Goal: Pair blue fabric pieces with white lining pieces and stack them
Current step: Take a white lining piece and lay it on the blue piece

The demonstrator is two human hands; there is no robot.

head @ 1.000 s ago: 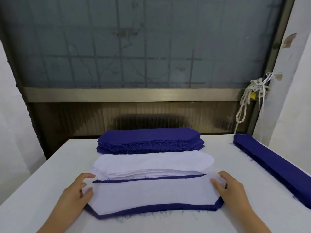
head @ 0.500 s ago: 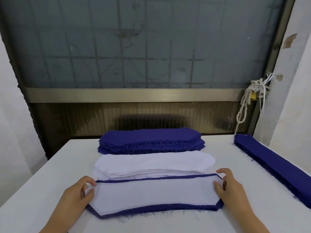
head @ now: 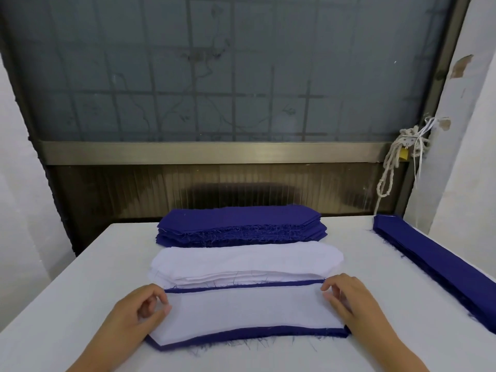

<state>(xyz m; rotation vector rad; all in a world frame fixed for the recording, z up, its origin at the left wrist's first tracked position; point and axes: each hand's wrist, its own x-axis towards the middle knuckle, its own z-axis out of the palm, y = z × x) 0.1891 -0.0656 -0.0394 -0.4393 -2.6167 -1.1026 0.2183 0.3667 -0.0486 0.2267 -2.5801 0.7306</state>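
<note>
So, lower centre: my left hand [head: 134, 318] and right hand [head: 351, 304], fingers curled, pinch the white lining piece [head: 241, 312] by its ends atop a blue fabric piece [head: 241, 334]. Blue stack [head: 241, 224] and white stack [head: 241, 260] above: loads left.

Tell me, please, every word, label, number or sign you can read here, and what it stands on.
None can be read.
The dark blue fabric stack, the white lining pile and the white table bear no print.
The small yellow object among the knotted white cords is too small to show any marking.
</note>
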